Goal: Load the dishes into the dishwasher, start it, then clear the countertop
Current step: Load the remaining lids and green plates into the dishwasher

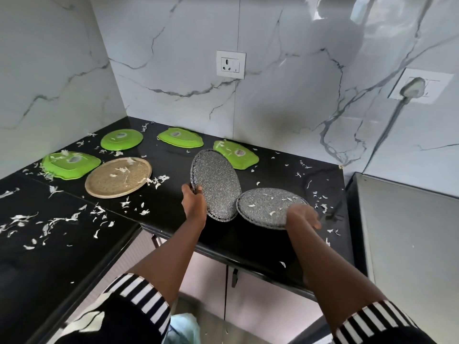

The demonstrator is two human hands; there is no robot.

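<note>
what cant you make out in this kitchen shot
Head view:
- right hand: motion-blurred over the flat grey plate's near rim; gripping or only touching, cannot tell.
- left hand: most fingers hidden behind the tilted grey plate it holds.
- steel unit at right: cut off by the frame edge; what it is stays unclear.
- plug in the right wall socket: blurred.

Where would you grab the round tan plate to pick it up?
Grab the tan plate by its rim on the near edge facing the person. It lies flat on the black counter, so nothing sticks up to hold; fingers would probably slip under the rim, thumb on top. Coming from the near side avoids reaching over the green plate beside it.
</note>
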